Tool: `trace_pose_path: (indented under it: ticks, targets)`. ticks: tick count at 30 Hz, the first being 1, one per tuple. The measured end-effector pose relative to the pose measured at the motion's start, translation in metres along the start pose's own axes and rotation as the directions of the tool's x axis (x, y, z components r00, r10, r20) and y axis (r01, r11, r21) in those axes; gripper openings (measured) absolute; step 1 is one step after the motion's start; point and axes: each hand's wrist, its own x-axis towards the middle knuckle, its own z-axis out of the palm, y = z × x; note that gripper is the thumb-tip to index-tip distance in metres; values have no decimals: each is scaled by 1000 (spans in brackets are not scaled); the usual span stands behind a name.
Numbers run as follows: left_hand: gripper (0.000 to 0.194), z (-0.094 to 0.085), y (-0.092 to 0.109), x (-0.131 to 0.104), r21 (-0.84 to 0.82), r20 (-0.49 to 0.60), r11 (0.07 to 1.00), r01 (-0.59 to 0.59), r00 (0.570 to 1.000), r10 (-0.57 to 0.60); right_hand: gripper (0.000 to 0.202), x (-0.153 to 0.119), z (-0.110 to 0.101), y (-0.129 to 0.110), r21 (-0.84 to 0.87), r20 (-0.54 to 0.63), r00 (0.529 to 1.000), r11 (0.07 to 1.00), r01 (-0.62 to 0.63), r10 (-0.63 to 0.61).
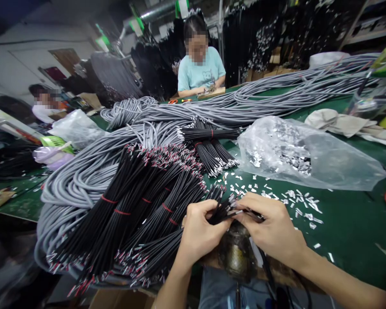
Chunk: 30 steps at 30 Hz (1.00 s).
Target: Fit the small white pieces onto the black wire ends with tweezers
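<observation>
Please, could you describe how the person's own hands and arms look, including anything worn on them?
The left hand and right hand are bare, with no gloves. The left forearm and right forearm are uncovered where visible: no sleeve, watch or bracelet shows.

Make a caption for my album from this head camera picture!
Left hand and right hand hold black wires beside red-banded bundles at a green table.
</observation>
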Motion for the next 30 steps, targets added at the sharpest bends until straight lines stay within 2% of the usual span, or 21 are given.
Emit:
trace_pose_path:
  ticks: [4, 8, 11, 13, 16, 18, 22, 30]
  targets:
    - [14, -1, 4, 0, -26, 5, 999, -26, 1000, 26, 16, -1, 1, -2, -34, -49, 999, 999, 9, -11]
    - [16, -4, 4, -1, -54, 25, 998, -18, 999, 20, 17, 1, 0, 0, -52, -78, 995, 997, -59, 54]
    - [19, -5, 2, -2, -131, 3, 991, 28, 1000, -28, 19, 3, -1, -1, -35, -20, 994, 993, -111, 110]
    - [18, -5, 0, -2, -217, -54, 974, 68, 995, -82, 15, 4, -2, -2, -30, 2, 993, 992, -120, 120]
    - [20, -4, -2, 0, -275, -181, 959, 73, 975, -126, 27, 2, -4, -2, -96, -16, 996, 991, -91, 90]
    - [22, -3, -2, 1, -269, -217, 962, 55, 969, -116, 31, -1, -3, 0, -137, 12, 998, 989, -55, 57]
    - [26, -2, 0, 2, -256, -201, 966, 33, 976, -87, 25, -5, -1, 3, -121, 73, 997, 993, -6, 15]
    - [31, -2, 3, 3, -222, -211, 975, 13, 976, -61, 21, -2, 0, -1, -63, 37, 999, 997, 35, -33]
